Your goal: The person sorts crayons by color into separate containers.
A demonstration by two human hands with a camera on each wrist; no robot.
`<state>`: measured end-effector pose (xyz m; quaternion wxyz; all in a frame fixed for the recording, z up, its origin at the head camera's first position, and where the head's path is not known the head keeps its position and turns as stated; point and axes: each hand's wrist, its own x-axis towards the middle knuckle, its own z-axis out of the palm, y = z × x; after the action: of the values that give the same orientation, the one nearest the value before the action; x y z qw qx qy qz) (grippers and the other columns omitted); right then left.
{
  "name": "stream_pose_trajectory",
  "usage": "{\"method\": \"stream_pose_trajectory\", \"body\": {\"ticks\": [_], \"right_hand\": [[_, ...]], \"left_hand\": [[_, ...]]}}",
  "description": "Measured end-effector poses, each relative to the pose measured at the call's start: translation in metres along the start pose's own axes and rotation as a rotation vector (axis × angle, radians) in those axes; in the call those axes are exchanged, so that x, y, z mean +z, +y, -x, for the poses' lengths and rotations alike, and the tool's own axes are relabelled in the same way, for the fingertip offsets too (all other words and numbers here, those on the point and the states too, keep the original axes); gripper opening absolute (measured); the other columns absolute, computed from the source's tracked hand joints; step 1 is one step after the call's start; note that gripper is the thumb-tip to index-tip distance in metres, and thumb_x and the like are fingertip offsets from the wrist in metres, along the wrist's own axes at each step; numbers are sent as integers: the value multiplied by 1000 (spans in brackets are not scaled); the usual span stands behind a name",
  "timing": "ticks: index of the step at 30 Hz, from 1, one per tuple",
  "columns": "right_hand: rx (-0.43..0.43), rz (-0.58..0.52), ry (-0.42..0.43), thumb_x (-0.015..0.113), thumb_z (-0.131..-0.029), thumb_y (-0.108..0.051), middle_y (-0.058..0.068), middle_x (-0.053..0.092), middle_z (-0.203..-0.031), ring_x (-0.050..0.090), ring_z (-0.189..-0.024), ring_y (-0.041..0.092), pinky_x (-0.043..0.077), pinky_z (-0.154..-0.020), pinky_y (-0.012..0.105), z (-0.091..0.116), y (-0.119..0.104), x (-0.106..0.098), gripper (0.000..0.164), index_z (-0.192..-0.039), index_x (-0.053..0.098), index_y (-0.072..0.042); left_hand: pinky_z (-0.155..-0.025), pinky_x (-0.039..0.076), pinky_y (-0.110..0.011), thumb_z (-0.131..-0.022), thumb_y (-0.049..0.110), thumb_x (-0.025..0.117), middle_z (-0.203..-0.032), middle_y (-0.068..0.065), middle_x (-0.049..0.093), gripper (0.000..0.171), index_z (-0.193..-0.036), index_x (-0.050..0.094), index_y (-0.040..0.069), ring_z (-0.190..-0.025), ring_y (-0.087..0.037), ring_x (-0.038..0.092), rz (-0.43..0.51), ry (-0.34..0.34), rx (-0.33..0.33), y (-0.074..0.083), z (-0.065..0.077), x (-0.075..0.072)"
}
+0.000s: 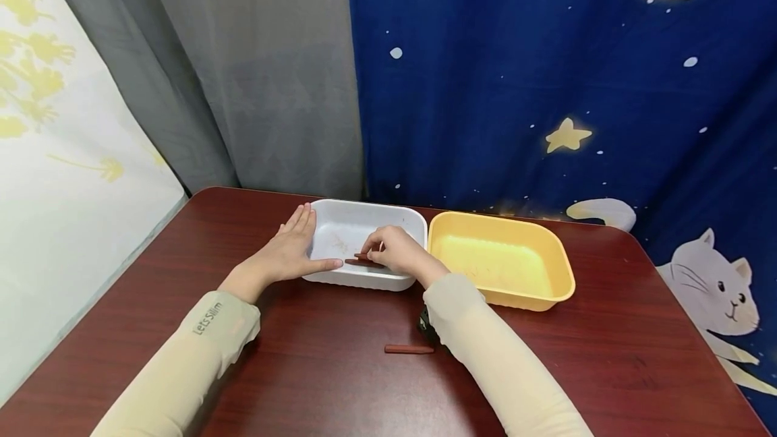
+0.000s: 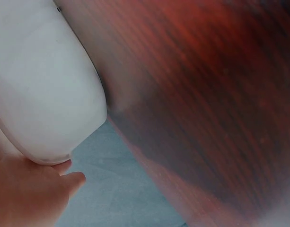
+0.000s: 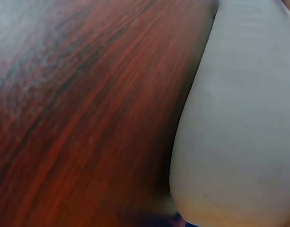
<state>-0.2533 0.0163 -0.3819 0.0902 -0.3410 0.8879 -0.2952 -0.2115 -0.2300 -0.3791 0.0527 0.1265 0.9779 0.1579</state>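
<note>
Two slim brown sticks show close together at the near side of the white bin, beneath the bent fingers of the right hand, which pinches at them; whether it grips one or both cannot be told. The left hand, apart from the right, rests straight-fingered on the bin's left end, its thumb along the near rim. If only one stick is pinched, the other could slip or roll away. A stick raised too low might catch on that rim, or on the left thumb, whose tip is just beside the sticks' ends. Uneven pressure from the left hand could nudge the bin against the yellow bin beside it. The third stick, on the table near the right sleeve, could be knocked rolling by a careless forearm.
</note>
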Motion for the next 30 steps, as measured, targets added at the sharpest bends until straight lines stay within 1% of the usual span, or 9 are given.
{"method": "stream_pose_trajectory", "body": {"ticks": [6,13,19,24,26,30], "right_hand": [[37,7,-23,65,-91,-4,2,74,-95,58,-84,14,49,-79,27,-1,-2,2,16,-96,78,-10],[72,8,-39,65,-91,-4,2,75,-92,58,-82,13,48,-78,27,-3,-1,1,14,-92,78,-9],[65,7,-4,65,-91,-6,2,74,-92,57,-79,13,48,-76,26,0,-2,0,15,-96,78,-9],[56,-30,52,67,-91,-8,4,71,-87,58,-76,13,49,-74,26,4,-4,-4,13,-99,77,-7],[47,-38,73,68,-90,-9,4,71,-85,58,-75,14,49,-73,25,6,-5,-6,13,-98,77,-7],[20,-31,97,68,-91,-10,3,71,-87,59,-76,16,48,-72,25,12,-6,-9,13,-99,78,-7]], "left_hand": [[-120,13,-65,-80,75,61,-166,-24,-2,126,-155,6,-9,-155,-40,-3,5,8,6,-1,1,1],[-119,15,-65,-80,76,61,-166,-25,-2,126,-155,6,-9,-155,-40,-2,2,18,12,-2,0,1],[-120,14,-65,-79,77,60,-166,-23,-3,127,-156,5,-9,-155,-40,-3,11,11,7,-2,0,2],[-119,15,-65,-80,76,61,-166,-24,-2,126,-155,6,-9,-154,-41,-1,4,23,13,-1,-1,2],[-119,15,-65,-80,76,60,-166,-24,-1,126,-155,7,-9,-154,-41,-1,6,27,18,-1,-1,2],[-119,13,-65,-80,77,60,-166,-24,-3,126,-155,6,-10,-154,-42,-1,21,23,17,-1,2,1]]}}
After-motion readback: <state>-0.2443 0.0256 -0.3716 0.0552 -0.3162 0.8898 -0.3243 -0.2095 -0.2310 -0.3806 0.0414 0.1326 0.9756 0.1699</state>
